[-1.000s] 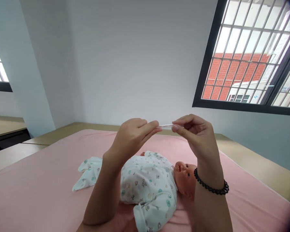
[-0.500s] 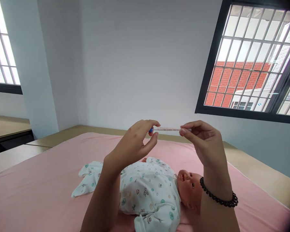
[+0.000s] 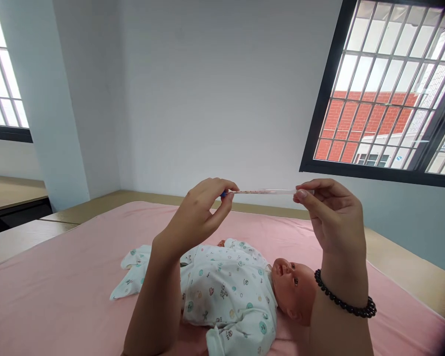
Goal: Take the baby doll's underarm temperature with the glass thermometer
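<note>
My left hand pinches a slim glass thermometer near its blue end, between thumb and fingers. The thermometer lies level in the air, and its other end sits inside a clear tube-shaped case. My right hand, with a dark bead bracelet at the wrist, grips the far end of that case between thumb and fingertips. Below both hands a baby doll in a white printed gown lies on its back, its head toward the right. My forearms cover parts of the doll.
A pink sheet covers the tabletop under the doll. Wooden table edges show beyond it. A grey-white wall stands behind, with a barred window at the right and another at the left.
My hands have moved apart, the right one rightward and the left one slightly leftward. The case has slid along the thermometer, so the joined length is greater.
</note>
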Demonstrator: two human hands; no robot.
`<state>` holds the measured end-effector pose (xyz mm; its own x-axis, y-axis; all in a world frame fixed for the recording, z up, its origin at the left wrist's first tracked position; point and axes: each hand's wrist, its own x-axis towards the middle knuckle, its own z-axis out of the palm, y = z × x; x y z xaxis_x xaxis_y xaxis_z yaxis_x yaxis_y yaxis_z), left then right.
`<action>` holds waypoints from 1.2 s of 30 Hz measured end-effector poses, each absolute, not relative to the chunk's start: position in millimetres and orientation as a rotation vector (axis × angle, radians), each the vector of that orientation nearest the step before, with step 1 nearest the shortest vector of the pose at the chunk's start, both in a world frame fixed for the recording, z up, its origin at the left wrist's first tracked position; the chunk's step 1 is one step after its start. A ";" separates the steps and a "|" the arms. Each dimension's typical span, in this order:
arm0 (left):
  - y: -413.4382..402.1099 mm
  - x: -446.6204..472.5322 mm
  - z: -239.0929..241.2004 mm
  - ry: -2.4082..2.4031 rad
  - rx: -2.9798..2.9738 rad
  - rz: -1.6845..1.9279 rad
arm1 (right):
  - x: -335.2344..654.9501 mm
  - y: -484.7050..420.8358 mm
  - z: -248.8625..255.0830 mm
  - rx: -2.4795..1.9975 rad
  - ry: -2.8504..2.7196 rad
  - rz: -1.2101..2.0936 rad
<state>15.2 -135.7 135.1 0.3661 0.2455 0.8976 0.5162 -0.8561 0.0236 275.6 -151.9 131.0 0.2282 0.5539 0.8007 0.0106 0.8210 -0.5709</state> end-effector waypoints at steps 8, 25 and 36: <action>-135.5 11.2 135.5 -0.682 -2.331 -1.520 | 280.4 -152.2 135.8 -0.307 -1.083 0.322; -137.4 14.5 134.5 -0.616 -2.326 -1.522 | 248.0 -149.3 122.8 -0.573 -1.628 0.493; -140.0 13.0 135.2 -0.603 -2.321 -1.534 | 240.3 -158.0 124.9 -0.580 -1.496 0.267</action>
<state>13.0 -140.0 135.2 0.3439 0.1813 0.9213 0.4942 -0.8693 -0.0134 240.3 -158.0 124.9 0.0786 0.5098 0.8567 0.1822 0.8375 -0.5151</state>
